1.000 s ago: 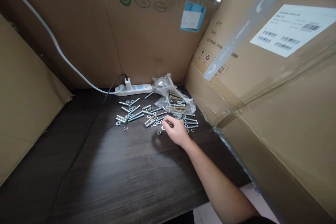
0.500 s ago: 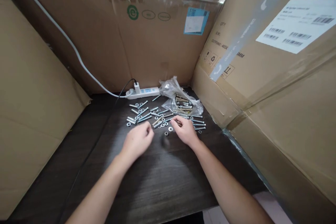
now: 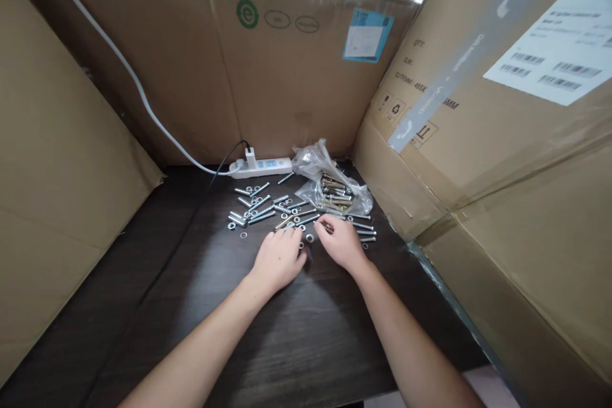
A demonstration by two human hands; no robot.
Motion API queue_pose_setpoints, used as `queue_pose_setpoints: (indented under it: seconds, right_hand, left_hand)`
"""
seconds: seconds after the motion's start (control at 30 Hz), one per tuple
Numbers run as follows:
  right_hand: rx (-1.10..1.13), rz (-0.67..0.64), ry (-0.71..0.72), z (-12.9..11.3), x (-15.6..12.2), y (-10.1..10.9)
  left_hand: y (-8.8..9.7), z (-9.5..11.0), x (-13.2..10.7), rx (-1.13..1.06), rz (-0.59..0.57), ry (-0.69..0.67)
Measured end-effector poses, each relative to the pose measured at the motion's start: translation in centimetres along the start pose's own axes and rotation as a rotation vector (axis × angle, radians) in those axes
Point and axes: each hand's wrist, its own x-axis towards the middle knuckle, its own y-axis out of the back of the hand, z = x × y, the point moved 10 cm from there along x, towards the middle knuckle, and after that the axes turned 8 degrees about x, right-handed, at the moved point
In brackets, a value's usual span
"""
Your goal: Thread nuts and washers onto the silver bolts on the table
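My left hand point(image 3: 280, 259) reaches over the near edge of the loose hardware, palm down, its fingers stretched forward and the thumb apart. Just beside its fingertips are a ring-shaped nut or washer point(image 3: 301, 245) and a flat washer point(image 3: 310, 238). My right hand point(image 3: 342, 243) is closed, with a brownish bolt point(image 3: 327, 227) partly showing between its fingers; the rest is hidden. Silvery bolts point(image 3: 261, 218), nuts point(image 3: 232, 226) and washers lie scattered beyond both hands. A thin ring point(image 3: 243, 236) rests alone left of my left hand.
Behind my right hand lies a clear plastic bag point(image 3: 310, 159) with several bolts in it. A white power strip point(image 3: 268, 169) with plugs and cables sits at the back. Cardboard boxes point(image 3: 287, 89) wall the dark table point(image 3: 268, 344) at left, back and right.
My left hand has moved right, toward my right hand, and its fingers have straightened over the small parts. A thin ring now shows where it was. My right hand has stayed nearly still.
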Motion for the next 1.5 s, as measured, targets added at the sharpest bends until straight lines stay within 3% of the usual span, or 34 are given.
queue_pose_setpoints:
  seconds: [0.23,0.37,0.43,0.53,0.67,0.73,0.83,1.2,1.4,1.5]
  right_hand:
    - [-0.114,-0.062,-0.013,-0.3,-0.2,-0.4]
    - [-0.169,-0.097,-0.023,-0.2,-0.4,-0.8]
    - [-0.208,-0.114,-0.021,-0.1,-0.5,-1.0]
    - [-0.281,-0.133,-0.007,-0.2,-0.7,-1.2]
    - [-0.359,-0.169,0.000,0.0,-0.8,-1.7]
    - [-0.377,-0.182,-0.008,0.1,-0.8,-1.9]
    - [-0.406,-0.209,-0.030,0.1,-0.8,-2.2]
    - [-0.556,-0.217,-0.046,-0.4,-1.0,-2.9]
    - [-0.350,-0.153,0.038,-1.1,-1.2,-2.8]
    - [-0.123,-0.128,0.073,-1.6,-1.3,-2.8]
  left_hand:
    - [0.0,0.1,0.0,-0.055,-0.014,-0.014]
    - [0.2,-0.8,-0.2,-0.196,0.004,0.065]
    - [-0.1,-1.6,-0.3,-0.367,-0.011,0.134]
    - [-1.0,-2.1,-0.3,-0.793,-0.082,0.228]
    - [-2.8,-0.9,-0.7,-1.434,-0.318,0.343]
    - [-3.0,-0.4,-1.2,-1.624,-0.390,0.374]
    - [-3.1,-0.5,-1.9,-1.782,-0.393,0.406]
    - [-4.3,-1.1,-2.9,-1.894,-0.381,0.450]
    - [-4.3,-1.8,-2.6,-1.818,-0.347,0.449]
    - [-3.8,-3.1,-2.3,-1.563,-0.216,0.409]
